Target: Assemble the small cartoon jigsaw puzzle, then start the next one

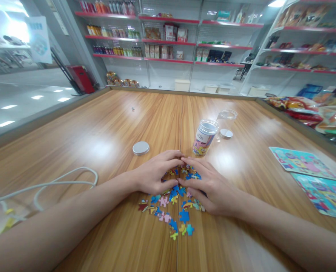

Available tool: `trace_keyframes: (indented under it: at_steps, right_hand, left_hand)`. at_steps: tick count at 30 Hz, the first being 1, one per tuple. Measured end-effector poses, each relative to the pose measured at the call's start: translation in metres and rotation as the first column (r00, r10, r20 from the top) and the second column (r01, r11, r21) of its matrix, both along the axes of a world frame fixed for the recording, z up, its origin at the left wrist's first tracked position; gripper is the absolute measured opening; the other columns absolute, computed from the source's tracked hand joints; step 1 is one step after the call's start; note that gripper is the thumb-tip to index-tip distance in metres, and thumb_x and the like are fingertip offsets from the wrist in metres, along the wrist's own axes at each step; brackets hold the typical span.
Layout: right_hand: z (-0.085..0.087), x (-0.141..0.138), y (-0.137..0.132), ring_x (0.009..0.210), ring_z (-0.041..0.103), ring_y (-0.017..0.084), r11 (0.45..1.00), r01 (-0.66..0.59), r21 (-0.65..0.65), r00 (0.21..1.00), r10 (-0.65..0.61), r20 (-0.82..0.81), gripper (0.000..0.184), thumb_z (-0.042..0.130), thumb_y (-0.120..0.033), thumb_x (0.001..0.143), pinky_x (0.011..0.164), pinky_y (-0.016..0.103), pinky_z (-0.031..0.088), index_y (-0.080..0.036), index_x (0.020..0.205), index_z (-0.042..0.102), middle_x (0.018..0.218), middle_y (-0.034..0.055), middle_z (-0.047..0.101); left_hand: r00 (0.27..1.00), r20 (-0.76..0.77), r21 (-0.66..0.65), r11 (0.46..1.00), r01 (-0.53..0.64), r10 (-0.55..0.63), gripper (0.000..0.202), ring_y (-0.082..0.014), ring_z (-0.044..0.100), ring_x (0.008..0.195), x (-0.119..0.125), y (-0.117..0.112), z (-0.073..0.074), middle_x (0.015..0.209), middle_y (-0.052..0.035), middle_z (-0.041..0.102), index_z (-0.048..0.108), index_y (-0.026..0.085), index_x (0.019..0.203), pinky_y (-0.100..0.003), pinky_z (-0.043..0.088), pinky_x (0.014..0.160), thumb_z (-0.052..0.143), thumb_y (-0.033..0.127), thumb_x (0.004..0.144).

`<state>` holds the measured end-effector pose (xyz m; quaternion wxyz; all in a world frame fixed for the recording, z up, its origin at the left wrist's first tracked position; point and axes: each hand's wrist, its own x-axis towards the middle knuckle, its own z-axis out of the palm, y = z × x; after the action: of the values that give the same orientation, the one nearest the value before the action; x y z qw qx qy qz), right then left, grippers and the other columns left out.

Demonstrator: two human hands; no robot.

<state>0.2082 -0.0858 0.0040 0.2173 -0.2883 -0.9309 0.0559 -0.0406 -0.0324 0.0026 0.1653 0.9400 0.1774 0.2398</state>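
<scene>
A loose pile of colourful jigsaw puzzle pieces [173, 194] lies on the wooden table in front of me. My left hand [159, 172] curves around the pile's left and far side, fingers stretched out. From the right, my right hand [209, 183] cups over the pieces with its fingers apart, and the two hands' fingertips meet above them. Part of the pile is hidden under the hands. Just beyond my right hand stands a clear-topped printed jar [204, 138]. A silver round lid [141, 148] rests flat beyond my left hand.
Behind the jar lie a clear plastic container [227, 114] and another silver lid [226, 133]. Two printed picture cards [302, 162] overlap at the right. A white cable [68, 183] loops at the left. Snack packets [295, 107] sit past the right edge; stocked shelves [168, 41] stand behind.
</scene>
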Motion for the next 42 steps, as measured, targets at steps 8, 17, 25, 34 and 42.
trace_keyframes:
  at_steps: [8,17,25,34,42]
  right_hand:
    - [0.001,-0.004,-0.001,0.145,0.036,0.033,0.999,0.050,0.000,0.998,-0.050,0.047,0.034,0.056,-0.025,0.095,0.116,0.056,0.036,-0.017,0.126,0.067,0.154,0.0182,0.041]
    - [0.005,0.000,-0.003,0.141,0.040,0.031,0.998,-0.068,0.007,0.990,0.068,-0.120,0.016,0.066,-0.020,0.085,0.113,0.056,0.038,-0.024,0.097,0.077,0.157,0.0097,0.039]
    - [0.006,0.000,-0.004,0.143,0.040,0.030,0.996,-0.081,-0.032,0.987,0.076,-0.141,0.022,0.064,-0.022,0.087,0.115,0.055,0.039,-0.025,0.106,0.075,0.157,0.0091,0.040]
    - [-0.014,-0.004,-0.006,0.154,0.020,0.034,0.922,0.332,-0.202,0.942,-0.314,0.115,0.070,0.046,-0.049,0.099,0.124,0.061,0.021,-0.012,0.157,0.032,0.164,0.0168,0.025]
    - [-0.011,0.004,0.013,0.147,0.040,0.026,0.866,0.276,-0.417,0.916,-0.368,-0.157,0.058,0.046,-0.017,0.092,0.123,0.053,0.031,-0.014,0.149,0.046,0.156,0.0122,0.045]
  left_hand:
    - [0.998,0.059,-0.010,1.000,0.001,-0.001,0.052,-0.0303,0.046,0.136,0.001,0.000,0.000,0.139,-0.0183,0.050,0.051,0.015,0.136,-0.050,0.042,0.116,0.062,0.023,0.086]
    - [0.999,-0.030,0.022,0.999,-0.023,0.024,0.060,-0.0382,0.038,0.141,-0.002,0.002,0.000,0.142,-0.0193,0.048,0.051,0.015,0.137,-0.062,0.035,0.118,0.069,0.037,0.084]
    - [0.994,0.081,0.032,0.996,-0.082,0.080,0.040,-0.0315,0.041,0.142,-0.002,0.003,-0.004,0.141,-0.0167,0.052,0.060,0.015,0.128,-0.054,0.039,0.118,0.060,0.020,0.088]
    - [0.956,-0.286,0.024,0.998,-0.052,0.056,0.082,-0.0330,0.019,0.155,-0.005,0.002,0.000,0.165,-0.0178,0.023,0.022,0.013,0.159,-0.055,0.023,0.126,0.054,0.052,0.095]
    - [0.861,-0.474,0.069,0.982,-0.174,0.186,0.088,-0.0337,0.002,0.156,0.008,-0.014,0.001,0.167,-0.0162,0.002,0.009,0.011,0.161,-0.056,0.013,0.126,0.031,0.069,0.098]
